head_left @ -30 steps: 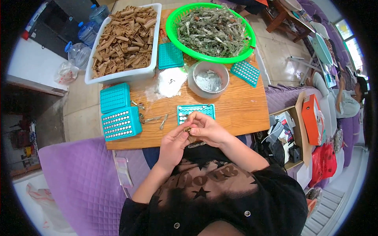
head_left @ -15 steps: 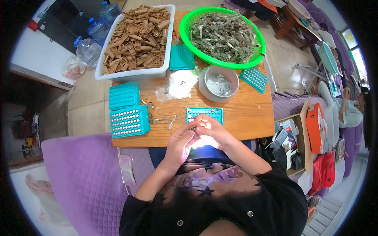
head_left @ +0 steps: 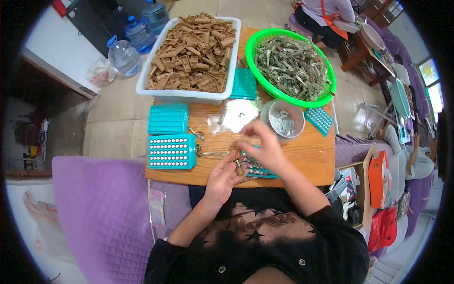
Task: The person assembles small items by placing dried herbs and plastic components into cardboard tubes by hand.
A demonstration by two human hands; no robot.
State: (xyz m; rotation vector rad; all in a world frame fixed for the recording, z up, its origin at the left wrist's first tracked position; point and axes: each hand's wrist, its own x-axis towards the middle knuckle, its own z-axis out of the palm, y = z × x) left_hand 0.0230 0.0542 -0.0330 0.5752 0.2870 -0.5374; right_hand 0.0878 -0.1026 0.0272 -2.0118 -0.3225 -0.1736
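Observation:
My left hand (head_left: 221, 179) rests at the near edge of the wooden table (head_left: 302, 158), pinching a small brass-coloured piece (head_left: 239, 167) between its fingertips. A teal tray (head_left: 259, 171) with small parts in its rows lies just right of it, partly hidden under my right wrist. My right hand (head_left: 263, 144) is lifted over the table, slightly blurred, with its fingers spread toward a clear plastic bag (head_left: 233, 116) of tiny parts. It hovers beside a round grey bowl (head_left: 283, 121) of small metal pieces, and I see nothing in it.
A white bin (head_left: 189, 92) of brown tubes and a green basket (head_left: 326, 94) of grey-green pieces fill the far side. A filled teal tray (head_left: 172, 151) and a teal tray stack (head_left: 168, 119) lie left, with others by the basket (head_left: 318, 120). Purple cushions flank me.
My right hand has left my left hand and moved away from me, toward the bag and the bowl. My left hand keeps the small piece at the table's edge.

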